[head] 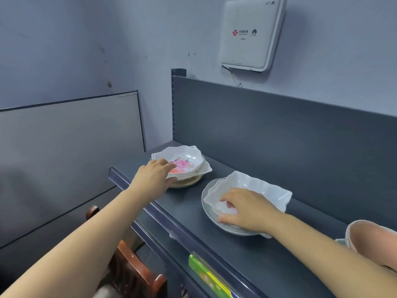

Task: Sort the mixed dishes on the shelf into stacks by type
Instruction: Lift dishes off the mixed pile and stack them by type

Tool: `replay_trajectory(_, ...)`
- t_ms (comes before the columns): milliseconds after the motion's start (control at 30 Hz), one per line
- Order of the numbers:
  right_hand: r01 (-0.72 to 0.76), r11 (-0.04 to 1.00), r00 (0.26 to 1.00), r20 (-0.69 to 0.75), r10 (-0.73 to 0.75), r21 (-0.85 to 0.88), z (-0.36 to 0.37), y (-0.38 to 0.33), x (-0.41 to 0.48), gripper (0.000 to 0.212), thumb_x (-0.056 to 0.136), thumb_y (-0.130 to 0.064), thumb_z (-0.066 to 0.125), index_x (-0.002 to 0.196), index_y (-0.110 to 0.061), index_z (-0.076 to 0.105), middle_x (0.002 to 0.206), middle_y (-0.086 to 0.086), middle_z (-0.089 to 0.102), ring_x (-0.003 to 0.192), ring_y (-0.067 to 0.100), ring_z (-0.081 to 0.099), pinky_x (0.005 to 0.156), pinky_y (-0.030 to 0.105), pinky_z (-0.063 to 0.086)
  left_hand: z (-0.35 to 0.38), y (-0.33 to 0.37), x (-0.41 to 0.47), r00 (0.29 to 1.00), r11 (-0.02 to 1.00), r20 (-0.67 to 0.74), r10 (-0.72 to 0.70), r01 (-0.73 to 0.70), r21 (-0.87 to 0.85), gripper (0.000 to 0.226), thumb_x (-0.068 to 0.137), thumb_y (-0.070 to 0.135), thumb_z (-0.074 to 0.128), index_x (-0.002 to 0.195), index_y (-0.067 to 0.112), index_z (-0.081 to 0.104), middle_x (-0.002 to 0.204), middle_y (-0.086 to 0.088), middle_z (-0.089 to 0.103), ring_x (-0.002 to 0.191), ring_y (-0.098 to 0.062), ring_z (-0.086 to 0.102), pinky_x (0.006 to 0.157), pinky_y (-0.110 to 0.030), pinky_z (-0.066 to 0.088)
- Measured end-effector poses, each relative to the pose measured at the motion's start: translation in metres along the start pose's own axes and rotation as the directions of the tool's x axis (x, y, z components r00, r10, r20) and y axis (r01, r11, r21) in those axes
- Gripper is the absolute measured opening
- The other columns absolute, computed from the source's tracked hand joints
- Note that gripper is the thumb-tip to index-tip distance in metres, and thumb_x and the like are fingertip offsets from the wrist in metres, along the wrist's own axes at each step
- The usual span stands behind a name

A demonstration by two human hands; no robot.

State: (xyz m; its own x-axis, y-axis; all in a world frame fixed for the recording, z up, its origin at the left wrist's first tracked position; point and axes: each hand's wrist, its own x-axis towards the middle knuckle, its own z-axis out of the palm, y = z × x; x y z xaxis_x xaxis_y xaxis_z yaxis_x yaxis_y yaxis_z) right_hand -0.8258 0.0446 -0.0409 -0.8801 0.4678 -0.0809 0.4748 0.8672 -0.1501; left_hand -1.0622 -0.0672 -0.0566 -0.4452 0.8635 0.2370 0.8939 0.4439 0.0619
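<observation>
On the dark grey shelf (pixel 225 250) stand two piles of dishes. At the left end, a white wavy-edged dish with a pink flower print (pixel 184 161) tops a pile of white dishes and a cream plate (pixel 189 183). My left hand (pixel 155 172) grips the near rim of the flowered dish, fingers inside it and thumb under the edge. To the right, a white square scalloped dish (pixel 260 188) rests tilted on a round pale plate (pixel 207 203). My right hand (pixel 245 208) holds the scalloped dish's near edge, fingers in its bowl.
A pink bowl (pixel 373 241) sits at the shelf's right edge with a white dish partly behind it. The shelf's back panel (pixel 279 134) rises behind the dishes. A white wall box (pixel 250 33) hangs above. A wooden chair (pixel 133 269) stands below left.
</observation>
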Motion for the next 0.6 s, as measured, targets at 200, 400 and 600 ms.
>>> replay_trajectory(200, -0.052, 0.999, 0.998, 0.039, 0.052, 0.000, 0.004, -0.002, 0.012, 0.020, 0.086, -0.032, 0.051, 0.071, -0.023, 0.060, 0.076, -0.008, 0.055, 0.077, 0.019, 0.055, 0.067, 0.032, 0.043, 0.020, -0.011, 0.024, 0.997, 0.998, 0.045, 0.057, -0.056, -0.026, 0.041, 0.094, 0.041, 0.046, 0.132, 0.027, 0.047, 0.134, 0.002, 0.050, 0.120, -0.024, 0.045, 0.092, -0.037, 0.040)
replay_trajectory(400, -0.079, 0.990, 0.997, 0.013, 0.081, -0.118, 0.015, -0.006, 0.016, 0.017, 0.077, -0.022, 0.042, 0.071, -0.011, 0.053, 0.079, -0.001, 0.052, 0.073, 0.028, 0.053, 0.073, 0.046, 0.051, 0.032, -0.016, 0.037, 0.989, 0.989, 0.079, 0.127, -0.120, -0.089, 0.026, 0.095, 0.033, 0.041, 0.104, 0.024, 0.063, 0.108, 0.003, 0.064, 0.100, -0.021, 0.055, 0.079, -0.033, 0.044)
replay_trajectory(600, -0.095, 0.991, 0.989, -0.121, 0.083, -0.092, 0.009, -0.012, 0.013, 0.017, 0.085, -0.019, 0.045, 0.086, -0.010, 0.059, 0.091, 0.001, 0.053, 0.080, 0.030, 0.053, 0.070, 0.040, 0.049, 0.036, -0.016, 0.040, 0.986, 0.979, 0.050, 0.162, -0.153, -0.137, 0.022, 0.095, 0.027, 0.044, 0.097, 0.019, 0.065, 0.098, 0.001, 0.065, 0.093, -0.022, 0.057, 0.075, -0.034, 0.047)
